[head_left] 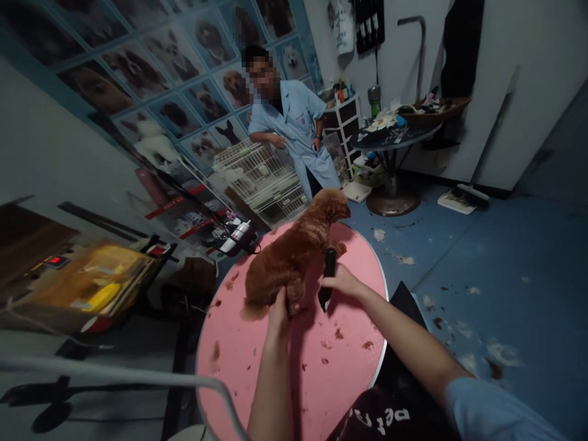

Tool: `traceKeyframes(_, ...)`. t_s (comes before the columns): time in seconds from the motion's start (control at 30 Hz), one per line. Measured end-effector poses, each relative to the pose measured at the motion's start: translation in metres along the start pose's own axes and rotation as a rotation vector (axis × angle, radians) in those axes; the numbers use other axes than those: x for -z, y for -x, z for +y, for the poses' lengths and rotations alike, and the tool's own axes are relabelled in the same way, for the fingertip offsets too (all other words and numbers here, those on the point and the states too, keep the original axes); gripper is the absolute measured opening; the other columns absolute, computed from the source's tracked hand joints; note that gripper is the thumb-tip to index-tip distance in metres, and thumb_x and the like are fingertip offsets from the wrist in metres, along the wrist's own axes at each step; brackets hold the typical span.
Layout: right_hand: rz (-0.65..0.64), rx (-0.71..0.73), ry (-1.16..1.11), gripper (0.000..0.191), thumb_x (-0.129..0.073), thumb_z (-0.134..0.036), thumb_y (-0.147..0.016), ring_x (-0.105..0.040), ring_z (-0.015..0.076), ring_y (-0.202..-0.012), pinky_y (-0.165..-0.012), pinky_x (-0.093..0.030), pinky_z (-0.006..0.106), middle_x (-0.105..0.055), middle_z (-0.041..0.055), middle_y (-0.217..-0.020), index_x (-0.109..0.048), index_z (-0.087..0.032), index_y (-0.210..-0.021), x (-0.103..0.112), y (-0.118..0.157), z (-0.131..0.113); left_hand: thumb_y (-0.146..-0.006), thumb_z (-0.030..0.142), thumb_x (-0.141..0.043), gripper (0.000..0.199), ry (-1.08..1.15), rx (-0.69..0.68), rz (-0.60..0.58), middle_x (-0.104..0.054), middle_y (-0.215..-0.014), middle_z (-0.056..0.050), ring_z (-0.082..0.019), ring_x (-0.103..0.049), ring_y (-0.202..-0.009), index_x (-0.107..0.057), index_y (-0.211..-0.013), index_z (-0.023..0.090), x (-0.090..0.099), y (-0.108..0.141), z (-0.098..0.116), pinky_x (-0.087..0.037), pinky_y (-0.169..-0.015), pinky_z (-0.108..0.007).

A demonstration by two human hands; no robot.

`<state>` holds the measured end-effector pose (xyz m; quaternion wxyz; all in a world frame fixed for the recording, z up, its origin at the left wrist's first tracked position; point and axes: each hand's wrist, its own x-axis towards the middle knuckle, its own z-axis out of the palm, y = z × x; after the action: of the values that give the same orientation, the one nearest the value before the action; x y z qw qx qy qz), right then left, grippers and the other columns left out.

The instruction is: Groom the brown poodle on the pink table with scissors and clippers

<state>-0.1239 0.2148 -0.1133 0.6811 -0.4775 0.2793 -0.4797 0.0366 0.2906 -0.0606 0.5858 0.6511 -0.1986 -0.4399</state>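
A brown curly-coated dog (287, 260) stands on a round pink table (331, 373), its head toward the far right. My left hand (278, 311) is at its rear, with the fingers closed around a hind leg and partly hidden by fur. In my right hand (342, 282) is a black hair clipper (329, 263), held upright beside the dog's flank with its lower end just above the table. The clipper and the dog's body look apart. Loose tufts of brown hair (339, 334) lie scattered over the pink top.
A grey bent pole (215, 384) crosses the near left edge of the table. Behind the dog stands a person in a light blue coat (298, 116), near white wire cages (248, 171). A cluttered dark round table (399, 138) is at the back right. Hair clumps litter the blue floor (459, 263).
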Motion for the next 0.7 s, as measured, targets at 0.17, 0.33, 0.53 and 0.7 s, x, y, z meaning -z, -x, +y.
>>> traceKeyframes(0.17,0.612,0.169,-0.406,0.029,-0.069,-0.041,-0.062,-0.041,0.0072,-0.043,-0.040,-0.032,0.022,-0.068,0.0016,-0.073,-0.058,-0.019,-0.076,0.002,-0.018,-0.015,-0.056,0.063,-0.076,0.054,-0.102,0.158,-0.193,-0.034,-0.031,0.008,-0.006,-0.030,-0.028,-0.046,-0.056,0.018,0.020,0.013,0.003,-0.030,-0.034,-0.020)
traceKeyframes(0.33,0.516,0.144,-0.366,0.027,-0.069,-0.030,-0.058,-0.049,0.0094,-0.051,-0.044,-0.036,0.021,-0.071,0.0015,-0.084,-0.054,-0.021,-0.078,-0.035,-0.014,-0.003,-0.041,0.069,-0.079,0.065,-0.181,0.231,-0.205,-0.038,-0.031,0.008,-0.008,-0.035,-0.029,-0.056,-0.070,0.016,0.030,0.026,0.019,-0.032,-0.035,-0.021)
traceKeyframes(0.53,0.405,-0.002,-0.424,0.033,-0.074,-0.028,-0.050,-0.049,0.0095,-0.049,-0.042,-0.038,0.021,-0.070,-0.0005,-0.076,-0.056,-0.021,-0.077,-0.048,-0.003,0.012,-0.048,0.064,-0.079,0.059,-0.212,0.170,-0.191,-0.036,-0.031,0.009,-0.009,-0.037,-0.031,-0.057,-0.070,0.015,0.040,0.028,0.029,-0.038,-0.037,-0.023)
traceKeyframes(0.7,0.581,0.066,-0.525,0.027,-0.067,-0.035,-0.058,-0.051,0.0095,-0.051,-0.040,-0.033,0.020,-0.071,0.0023,-0.079,-0.055,-0.019,-0.076,-0.051,-0.010,0.009,-0.042,0.061,-0.083,0.062,-0.207,0.086,-0.180,-0.037,-0.034,0.010,-0.008,-0.038,-0.033,-0.056,-0.072,0.014,0.043,0.026,0.024,-0.037,-0.036,-0.021)
